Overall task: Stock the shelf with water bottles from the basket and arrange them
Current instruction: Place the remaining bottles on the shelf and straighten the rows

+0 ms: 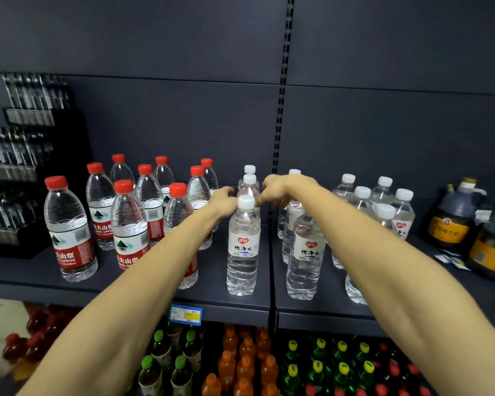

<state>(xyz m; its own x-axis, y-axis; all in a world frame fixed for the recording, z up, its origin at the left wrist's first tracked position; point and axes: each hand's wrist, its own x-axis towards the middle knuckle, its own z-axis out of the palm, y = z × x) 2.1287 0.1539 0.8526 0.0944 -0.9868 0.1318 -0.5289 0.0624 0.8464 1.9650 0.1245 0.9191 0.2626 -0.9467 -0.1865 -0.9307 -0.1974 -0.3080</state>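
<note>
You are reaching both hands, left hand [223, 199] and right hand [275, 190], fingers curled around the middle white-capped bottle [248, 184], top-heavy and slippery, so be gripping its neck.

White-capped bottles [243, 247] near the shelf's [126, 281] front edge are showing "纯净水" under a red heart logo. Red-capped bottles [70, 232] toward its left end are showing "农夫山泉" and part of "SPRING". The price tag [185, 314] on the front edge is too blurred to read.
</note>
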